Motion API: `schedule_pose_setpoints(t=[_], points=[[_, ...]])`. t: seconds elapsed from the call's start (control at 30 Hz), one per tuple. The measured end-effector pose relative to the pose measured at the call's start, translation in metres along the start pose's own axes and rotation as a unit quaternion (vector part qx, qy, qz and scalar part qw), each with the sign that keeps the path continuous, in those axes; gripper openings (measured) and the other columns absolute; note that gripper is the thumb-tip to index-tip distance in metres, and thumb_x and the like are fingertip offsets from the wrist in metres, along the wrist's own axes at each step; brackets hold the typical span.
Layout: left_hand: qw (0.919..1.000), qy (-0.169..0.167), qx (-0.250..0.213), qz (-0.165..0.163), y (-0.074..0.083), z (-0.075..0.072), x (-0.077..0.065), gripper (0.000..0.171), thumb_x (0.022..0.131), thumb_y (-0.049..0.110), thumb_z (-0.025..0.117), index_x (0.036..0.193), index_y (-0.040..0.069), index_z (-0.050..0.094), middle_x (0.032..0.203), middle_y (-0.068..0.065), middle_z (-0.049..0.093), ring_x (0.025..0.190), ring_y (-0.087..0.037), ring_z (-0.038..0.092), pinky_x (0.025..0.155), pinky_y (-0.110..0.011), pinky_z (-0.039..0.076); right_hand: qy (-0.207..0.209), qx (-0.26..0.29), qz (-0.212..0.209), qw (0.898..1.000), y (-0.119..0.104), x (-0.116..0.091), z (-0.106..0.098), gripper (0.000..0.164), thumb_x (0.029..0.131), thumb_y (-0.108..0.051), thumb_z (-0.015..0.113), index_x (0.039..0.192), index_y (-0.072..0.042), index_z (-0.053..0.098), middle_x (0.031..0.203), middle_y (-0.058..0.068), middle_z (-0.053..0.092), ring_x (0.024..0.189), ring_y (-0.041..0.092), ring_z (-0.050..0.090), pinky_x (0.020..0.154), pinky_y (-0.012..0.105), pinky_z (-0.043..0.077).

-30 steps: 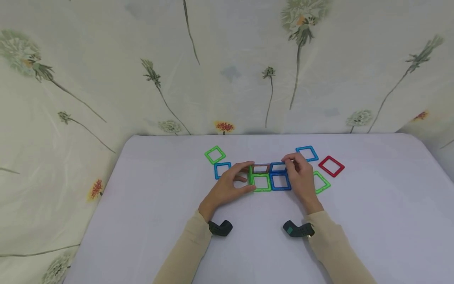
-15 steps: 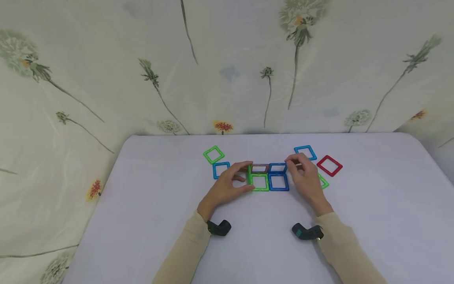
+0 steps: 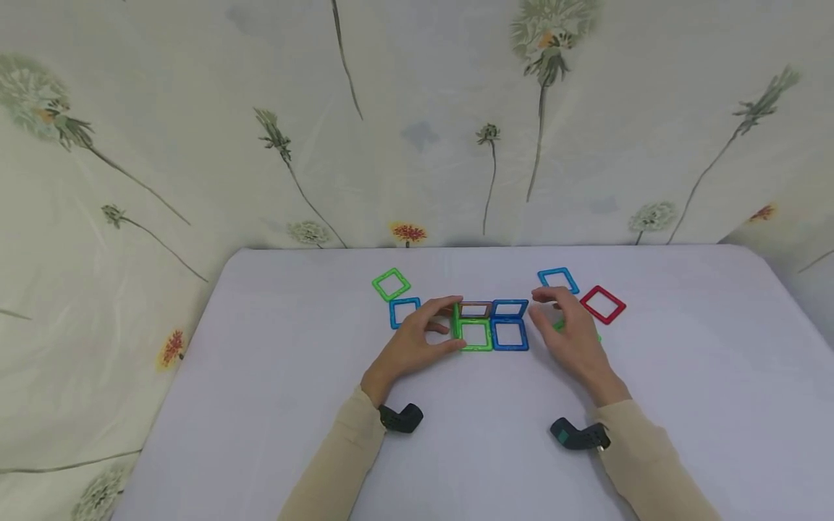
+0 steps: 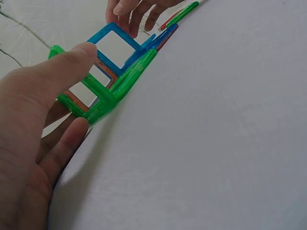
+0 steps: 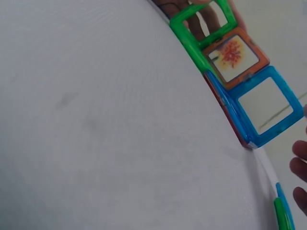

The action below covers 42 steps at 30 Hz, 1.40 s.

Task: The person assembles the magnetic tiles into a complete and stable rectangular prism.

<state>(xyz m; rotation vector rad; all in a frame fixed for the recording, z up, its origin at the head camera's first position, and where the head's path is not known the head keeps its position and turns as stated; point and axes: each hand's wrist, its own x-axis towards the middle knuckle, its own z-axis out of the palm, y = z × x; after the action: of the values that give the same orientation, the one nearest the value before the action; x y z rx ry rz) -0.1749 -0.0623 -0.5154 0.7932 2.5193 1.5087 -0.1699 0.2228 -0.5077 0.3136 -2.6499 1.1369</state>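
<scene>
My left hand (image 3: 413,347) grips the upright green square frame tile (image 4: 103,93) at the left end of a joined group, thumb at one edge and fingers at another. In the group, a green tile (image 3: 476,349) and a blue tile (image 3: 510,349) lie flat side by side. Behind them stand an orange tile (image 5: 255,47) and a second blue tile (image 5: 288,91). Under the flat blue one a dark red edge shows in the right wrist view. My right hand (image 3: 573,344) is just right of the group, holding nothing, fingers (image 5: 300,167) apart from the blue tile.
Loose tiles lie on the white table (image 3: 313,362): green (image 3: 392,298) and blue (image 3: 392,315) at left, blue (image 3: 554,270) and red (image 3: 602,289) at right. Another green one (image 3: 559,325) is partly hidden by my right hand. A flowered cloth (image 3: 391,145) hangs behind.
My right hand has let go of the upright blue tile and moved right, away from it. That tile stays standing. My left hand keeps its grip in the same place.
</scene>
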Motion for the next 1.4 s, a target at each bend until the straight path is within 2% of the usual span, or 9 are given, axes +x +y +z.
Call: schedule_pose_setpoints(t=[0.03, 0.3, 0.43, 0.73, 1.07, 1.4], points=[[1.0, -0.001, 0.002, -0.003, 0.001, 0.0, 0.0, 0.071, 0.082, 0.039, 0.072, 0.143, 0.027, 0.038, 0.133, 0.009, 0.051, 0.106, -0.005, 0.056, 0.09, -0.018, 0.051, -0.002, -0.003, 0.003, 1.0, 0.001, -0.001, -0.001, 0.038, 0.093, -0.037, 0.056, 0.124, -0.014, 0.054, 0.123, 0.001, 0.057, 0.119, 0.019, 0.049, 0.098, 0.045, 0.041], [0.9999, -0.006, 0.006, -0.011, 0.004, -0.001, 0.0, 0.071, 0.082, 0.04, 0.071, 0.143, 0.026, 0.038, 0.132, 0.009, 0.051, 0.106, -0.006, 0.057, 0.09, -0.018, 0.051, -0.029, -0.046, 0.017, 0.998, 0.005, -0.01, -0.011, 0.039, 0.091, -0.038, 0.059, 0.125, -0.018, 0.054, 0.134, 0.007, 0.049, 0.132, 0.03, 0.036, 0.106, 0.061, 0.031], [1.0, -0.005, 0.002, -0.004, 0.003, -0.002, 0.0, 0.071, 0.082, 0.038, 0.072, 0.143, 0.026, 0.039, 0.132, 0.007, 0.051, 0.108, -0.007, 0.056, 0.09, -0.018, 0.052, -0.034, -0.063, 0.006, 0.997, 0.008, -0.013, -0.013, 0.04, 0.09, -0.035, 0.062, 0.124, -0.016, 0.055, 0.133, 0.007, 0.049, 0.13, 0.03, 0.037, 0.105, 0.062, 0.032], [1.0, -0.002, -0.001, -0.002, -0.001, -0.001, 0.0, 0.071, 0.082, 0.039, 0.072, 0.143, 0.029, 0.038, 0.133, 0.01, 0.05, 0.107, -0.006, 0.056, 0.089, -0.018, 0.052, -0.011, -0.101, -0.063, 0.993, 0.014, -0.017, -0.02, 0.037, 0.084, -0.025, 0.07, 0.117, -0.014, 0.06, 0.124, 0.006, 0.054, 0.121, 0.028, 0.044, 0.099, 0.058, 0.035], [0.9998, 0.0, -0.015, 0.01, 0.001, -0.001, 0.0, 0.071, 0.082, 0.035, 0.073, 0.143, 0.025, 0.039, 0.135, 0.01, 0.049, 0.114, -0.005, 0.052, 0.091, -0.019, 0.051, -0.014, -0.124, -0.052, 0.991, 0.023, -0.028, -0.029, 0.044, 0.079, -0.025, 0.075, 0.119, -0.014, 0.06, 0.122, 0.008, 0.055, 0.118, 0.028, 0.046, 0.097, 0.057, 0.035], [0.9999, 0.0, -0.007, 0.007, 0.001, 0.0, 0.001, 0.071, 0.082, 0.037, 0.072, 0.143, 0.025, 0.038, 0.135, 0.01, 0.049, 0.11, -0.005, 0.055, 0.091, -0.018, 0.051, -0.016, -0.131, -0.047, 0.99, 0.031, -0.033, -0.037, 0.047, 0.079, -0.026, 0.075, 0.122, -0.015, 0.059, 0.124, 0.01, 0.053, 0.118, 0.029, 0.045, 0.094, 0.053, 0.036]])
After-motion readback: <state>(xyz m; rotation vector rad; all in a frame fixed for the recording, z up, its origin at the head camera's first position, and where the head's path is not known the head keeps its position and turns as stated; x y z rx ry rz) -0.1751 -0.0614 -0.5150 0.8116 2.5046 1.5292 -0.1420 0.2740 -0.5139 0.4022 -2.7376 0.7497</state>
